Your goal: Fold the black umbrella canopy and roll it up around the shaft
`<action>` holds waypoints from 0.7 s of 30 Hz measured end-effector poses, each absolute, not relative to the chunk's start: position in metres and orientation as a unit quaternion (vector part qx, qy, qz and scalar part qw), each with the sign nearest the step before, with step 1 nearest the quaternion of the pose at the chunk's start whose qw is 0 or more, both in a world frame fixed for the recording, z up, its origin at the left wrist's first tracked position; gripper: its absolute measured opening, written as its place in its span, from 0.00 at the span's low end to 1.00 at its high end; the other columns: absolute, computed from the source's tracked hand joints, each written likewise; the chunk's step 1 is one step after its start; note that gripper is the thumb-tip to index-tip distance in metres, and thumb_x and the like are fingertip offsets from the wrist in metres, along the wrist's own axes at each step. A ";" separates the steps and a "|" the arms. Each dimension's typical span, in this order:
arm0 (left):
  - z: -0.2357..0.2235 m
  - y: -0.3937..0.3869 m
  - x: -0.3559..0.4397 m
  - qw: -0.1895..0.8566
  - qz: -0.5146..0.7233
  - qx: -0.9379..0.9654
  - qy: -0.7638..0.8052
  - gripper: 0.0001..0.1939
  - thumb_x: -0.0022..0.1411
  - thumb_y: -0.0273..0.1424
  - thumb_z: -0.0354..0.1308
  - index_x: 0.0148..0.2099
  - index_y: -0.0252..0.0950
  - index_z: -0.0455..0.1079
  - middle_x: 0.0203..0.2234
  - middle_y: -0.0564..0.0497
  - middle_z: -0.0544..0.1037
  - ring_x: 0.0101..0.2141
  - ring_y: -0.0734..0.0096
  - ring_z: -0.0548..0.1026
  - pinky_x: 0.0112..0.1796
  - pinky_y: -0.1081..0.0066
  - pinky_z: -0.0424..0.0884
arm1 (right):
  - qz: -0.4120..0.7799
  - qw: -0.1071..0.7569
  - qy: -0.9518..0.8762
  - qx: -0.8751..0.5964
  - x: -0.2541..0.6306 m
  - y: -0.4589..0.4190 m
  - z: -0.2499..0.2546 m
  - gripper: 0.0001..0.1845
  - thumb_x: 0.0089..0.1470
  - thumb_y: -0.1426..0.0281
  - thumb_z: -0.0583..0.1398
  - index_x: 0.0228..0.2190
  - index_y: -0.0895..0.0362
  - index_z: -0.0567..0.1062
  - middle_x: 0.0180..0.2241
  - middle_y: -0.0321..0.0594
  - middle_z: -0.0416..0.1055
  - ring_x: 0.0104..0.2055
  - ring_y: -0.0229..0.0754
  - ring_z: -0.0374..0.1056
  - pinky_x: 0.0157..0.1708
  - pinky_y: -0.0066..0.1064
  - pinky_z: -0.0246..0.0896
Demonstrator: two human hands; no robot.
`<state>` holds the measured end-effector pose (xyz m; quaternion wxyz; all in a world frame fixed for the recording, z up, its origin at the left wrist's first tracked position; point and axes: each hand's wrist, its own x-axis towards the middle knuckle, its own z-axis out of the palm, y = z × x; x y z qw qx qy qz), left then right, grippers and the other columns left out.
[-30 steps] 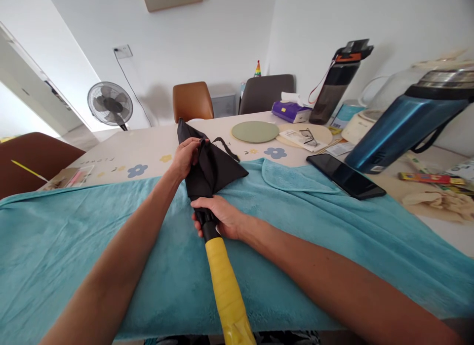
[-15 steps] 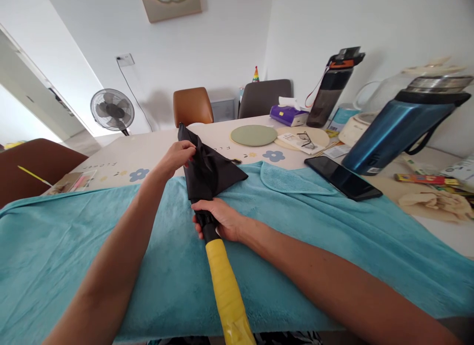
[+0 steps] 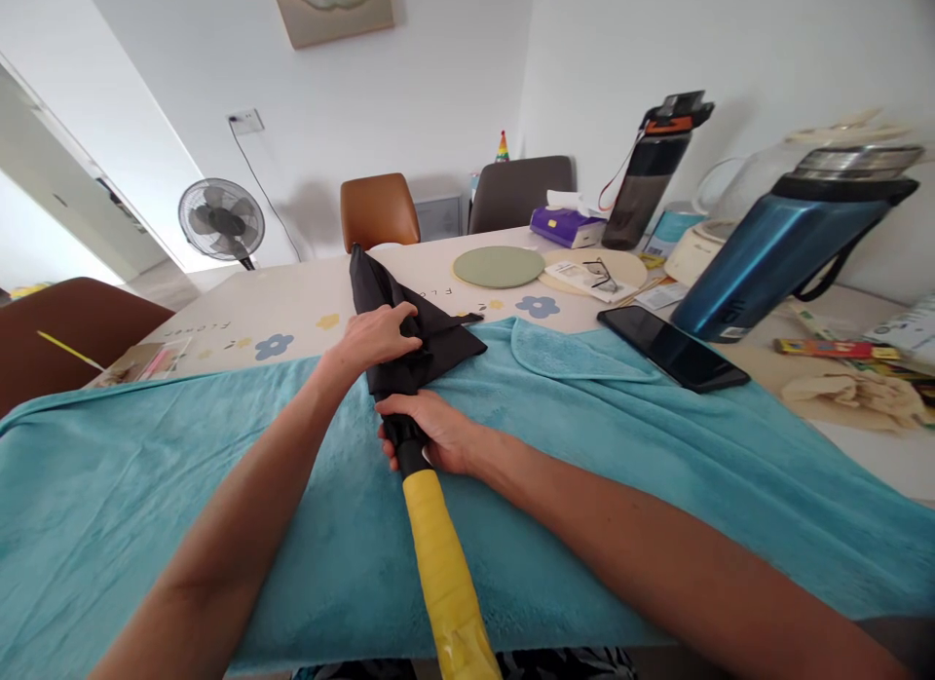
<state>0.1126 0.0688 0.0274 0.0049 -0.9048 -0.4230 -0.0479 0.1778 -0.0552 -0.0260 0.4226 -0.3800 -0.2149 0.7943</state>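
Brown chair (image 3: 65, 334): seen at the far left, beside the table (image 3: 292, 292).
Turquoise blanket (image 3: 161, 466): spread across the near part of the table, from left to right.
Fan (image 3: 221, 220): placed at the far left, beyond the table.
Left hand (image 3: 376, 337): laid over the black cloth (image 3: 454, 349) of the umbrella (image 3: 434, 368); thumb and forefinger are held a little apart, and whether any cloth is pinched cannot be told.
Tan chair (image 3: 380, 212): set beyond the table's far edge.
Umbrella: laid lengthwise in the middle, partly over the blanket; its tip is pointed far, its yellow handle (image 3: 442, 558) near, and one loose corner of cloth is spread to the right.
Right hand (image 3: 442, 429): wrapped round the umbrella just beyond the yellow handle, the black part held within the fingers.
Green mat (image 3: 499, 266): laid flat on the far part of the table.
Tissue pack (image 3: 562, 228): placed near the far edge, right of the mat.
Dark bottle (image 3: 647, 178): stood right of the tissue pack.
Phone (image 3: 672, 349): laid screen up at the blanket's far right edge.
Blue flask (image 3: 781, 246): stood just right of the phone.
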 end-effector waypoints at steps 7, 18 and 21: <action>0.029 0.066 0.116 0.001 -0.015 -0.909 -0.417 0.16 0.56 0.43 0.47 0.38 0.44 0.73 0.35 0.50 0.77 0.36 0.57 0.74 0.36 0.64 0.66 | 0.793 0.424 -0.215 -0.382 0.178 -0.055 -0.026 0.04 0.50 0.73 0.57 0.26 0.59 0.65 0.19 0.36 0.64 0.17 0.37 0.63 0.16 0.31 0.63; 0.043 0.068 0.104 -0.099 -0.061 -0.881 -0.458 0.05 0.47 0.31 0.53 0.28 0.38 0.67 0.17 0.52 0.71 0.20 0.68 0.70 0.23 0.71 0.61 | 0.796 0.423 -0.215 -0.376 0.178 -0.055 -0.027 0.04 0.50 0.73 0.57 0.26 0.60 0.64 0.20 0.36 0.65 0.18 0.37 0.63 0.17 0.31 0.63; 0.045 0.070 0.100 -0.155 -0.106 -0.877 -0.442 0.04 0.44 0.27 0.51 0.27 0.36 0.65 0.18 0.54 0.70 0.19 0.73 0.68 0.20 0.75 0.61 | 0.795 0.424 -0.213 -0.378 0.178 -0.055 -0.027 0.04 0.50 0.73 0.57 0.26 0.60 0.64 0.19 0.36 0.65 0.18 0.37 0.63 0.16 0.30 0.63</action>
